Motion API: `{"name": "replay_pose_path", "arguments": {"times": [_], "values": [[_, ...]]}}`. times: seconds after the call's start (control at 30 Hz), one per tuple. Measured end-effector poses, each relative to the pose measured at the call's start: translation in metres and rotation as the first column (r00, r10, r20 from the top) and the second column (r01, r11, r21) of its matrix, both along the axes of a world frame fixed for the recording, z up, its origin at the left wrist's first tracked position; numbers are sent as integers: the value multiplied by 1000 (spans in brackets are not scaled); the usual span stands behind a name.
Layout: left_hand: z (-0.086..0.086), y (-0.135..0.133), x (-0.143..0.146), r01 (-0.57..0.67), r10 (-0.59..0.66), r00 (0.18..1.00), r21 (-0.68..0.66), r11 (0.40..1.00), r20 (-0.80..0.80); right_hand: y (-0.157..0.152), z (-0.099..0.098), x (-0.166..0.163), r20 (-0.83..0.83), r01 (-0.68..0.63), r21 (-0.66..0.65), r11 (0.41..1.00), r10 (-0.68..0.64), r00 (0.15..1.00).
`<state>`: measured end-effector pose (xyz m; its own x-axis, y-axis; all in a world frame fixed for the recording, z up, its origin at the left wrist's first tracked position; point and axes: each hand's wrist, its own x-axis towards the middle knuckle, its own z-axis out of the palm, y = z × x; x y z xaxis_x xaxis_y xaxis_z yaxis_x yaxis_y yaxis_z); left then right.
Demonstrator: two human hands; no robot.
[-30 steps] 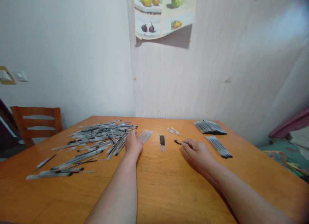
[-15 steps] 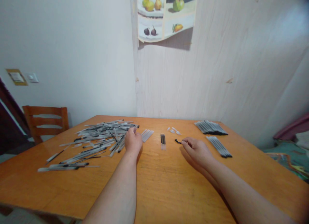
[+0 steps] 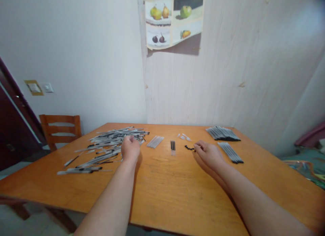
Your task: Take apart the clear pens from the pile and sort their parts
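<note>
My left hand (image 3: 130,148) is over the right side of a loose heap of pens and pen parts (image 3: 109,139), its fingers curled closed. What those fingers hold, if anything, is hidden. My right hand (image 3: 207,152) rests low over the table, thumb and forefinger pinched at the right end of a short row of small black pen plugs (image 3: 188,147). A dark bit shows at these fingertips. Between the hands lie a set of clear pen barrels (image 3: 155,142) and several dark refills (image 3: 173,145) with pale ends, side by side.
Small whitish pen pieces (image 3: 183,137) lie behind the black plugs. At the right are a large row of pens (image 3: 222,133) and a smaller row (image 3: 230,152), black ends toward me. The wooden table (image 3: 162,188) meets the wall; a chair (image 3: 61,129) stands left.
My left hand has moved left, away from the clear barrels and farther over the heap. The right hand has shifted only slightly at the black plugs. The camera view has turned a little.
</note>
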<state>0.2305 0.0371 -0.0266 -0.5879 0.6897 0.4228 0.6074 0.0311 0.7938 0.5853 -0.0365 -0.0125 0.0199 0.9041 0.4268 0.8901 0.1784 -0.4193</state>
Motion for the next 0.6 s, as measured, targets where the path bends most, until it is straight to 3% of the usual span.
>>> {"name": "replay_pose_path", "arguments": {"times": [0.2, 0.4, 0.6], "values": [[8, -41, -36, -70, 24, 954, -145, 987, -300, 3, -3, 0, -10, -4, -19, 1000, 4, 1000], [10, -74, -29, -103, -72, 864, -315, 943, -498, 1, -3, -4, -18, 7, -56, 998, -8, 1000], [2, -81, -20, -140, -115, 795, -364, 921, -596, 2, -4, -2, -23, -8, -48, 999, 7, 1000]]}}
